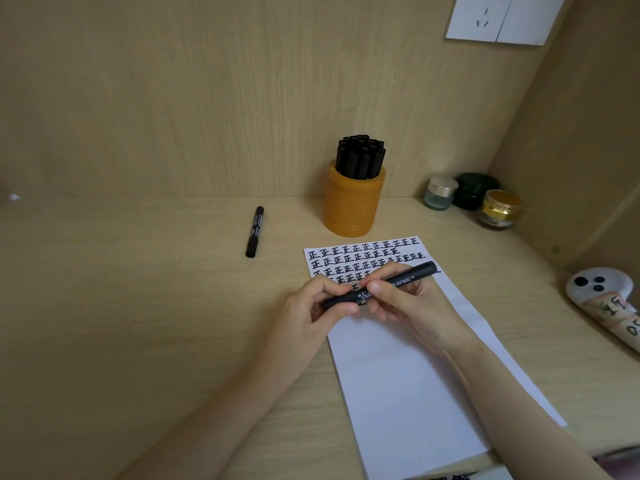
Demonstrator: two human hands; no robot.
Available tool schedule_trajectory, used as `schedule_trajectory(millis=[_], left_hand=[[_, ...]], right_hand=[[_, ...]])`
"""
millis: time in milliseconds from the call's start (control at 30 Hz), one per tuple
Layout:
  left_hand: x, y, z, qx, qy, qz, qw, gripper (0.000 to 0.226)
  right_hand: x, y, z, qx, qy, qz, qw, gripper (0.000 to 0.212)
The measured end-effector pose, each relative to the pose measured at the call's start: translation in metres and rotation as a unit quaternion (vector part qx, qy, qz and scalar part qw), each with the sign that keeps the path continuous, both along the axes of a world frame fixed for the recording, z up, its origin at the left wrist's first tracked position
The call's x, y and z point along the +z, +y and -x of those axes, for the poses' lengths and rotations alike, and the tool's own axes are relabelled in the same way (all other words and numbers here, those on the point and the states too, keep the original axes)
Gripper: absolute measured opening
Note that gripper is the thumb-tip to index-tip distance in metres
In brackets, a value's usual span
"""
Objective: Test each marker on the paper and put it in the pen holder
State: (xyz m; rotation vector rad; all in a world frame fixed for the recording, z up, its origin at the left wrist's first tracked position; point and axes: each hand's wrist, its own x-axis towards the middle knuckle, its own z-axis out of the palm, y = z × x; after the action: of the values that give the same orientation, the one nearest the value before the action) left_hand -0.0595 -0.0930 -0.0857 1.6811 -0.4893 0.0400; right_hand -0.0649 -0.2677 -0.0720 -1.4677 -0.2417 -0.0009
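Two hands on one black marker [381,285] — my left hand [313,311] pinches its near end, my right hand [408,303] grips the middle, just above the paper [408,375] with its rows of black marks. Behind stands the orange pen holder [354,202], full of markers; a loose marker [254,231] lies left of it on the desk [138,289].
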Motion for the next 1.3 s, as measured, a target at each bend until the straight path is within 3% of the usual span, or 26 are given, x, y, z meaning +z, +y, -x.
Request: schedule_trajectory(millis=[100, 267, 367, 433, 500, 600, 667, 767, 1000, 1100, 1300], left_hand=[[0.000, 0.001, -0.001, 0.005, 0.001, -0.005, 1.000, 0.020], [0.002, -0.001, -0.001, 0.022, -0.010, -0.015, 1.000, 0.017], [0.005, -0.002, -0.002, 0.037, -0.006, 0.007, 0.999, 0.016], [0.006, -0.001, -0.002, 0.043, 0.001, 0.023, 0.999, 0.014], [0.009, -0.001, -0.003, 0.053, -0.004, 0.024, 0.998, 0.011], [0.017, -0.001, -0.004, 0.070, -0.022, 0.024, 0.997, 0.008], [0.022, 0.000, -0.006, 0.081, -0.042, 0.012, 0.996, 0.009], [0.027, 0.001, -0.011, 0.095, -0.075, -0.038, 0.992, 0.009], [0.055, 0.002, -0.034, 0.106, -0.107, -0.098, 0.984, 0.013], [0.070, -0.003, -0.050, 0.118, -0.113, -0.094, 0.982, 0.015], [0.100, -0.016, -0.100, 0.111, -0.078, -0.049, 0.990, 0.024]], right_hand=[[0.001, 0.002, 0.000, -0.003, 0.007, -0.005, 1.000, 0.003], [-0.001, 0.001, -0.002, 0.005, 0.001, -0.023, 1.000, 0.040], [-0.002, -0.003, -0.005, -0.064, 0.003, -0.025, 0.998, 0.061], [-0.002, -0.008, -0.008, -0.148, -0.044, 0.018, 0.988, 0.065], [-0.002, -0.012, -0.008, -0.213, -0.136, 0.129, 0.959, 0.052], [-0.001, -0.012, -0.007, -0.221, -0.249, 0.313, 0.889, 0.027], [-0.001, -0.012, -0.008, -0.242, -0.296, 0.413, 0.827, 0.027], [0.004, -0.013, -0.012, -0.279, -0.341, 0.455, 0.774, 0.027], [0.021, -0.011, -0.030, -0.307, -0.333, 0.505, 0.735, 0.034], [0.030, -0.009, -0.042, -0.268, -0.320, 0.506, 0.755, 0.032], [0.052, 0.005, -0.074, -0.260, -0.216, 0.386, 0.858, 0.017]])
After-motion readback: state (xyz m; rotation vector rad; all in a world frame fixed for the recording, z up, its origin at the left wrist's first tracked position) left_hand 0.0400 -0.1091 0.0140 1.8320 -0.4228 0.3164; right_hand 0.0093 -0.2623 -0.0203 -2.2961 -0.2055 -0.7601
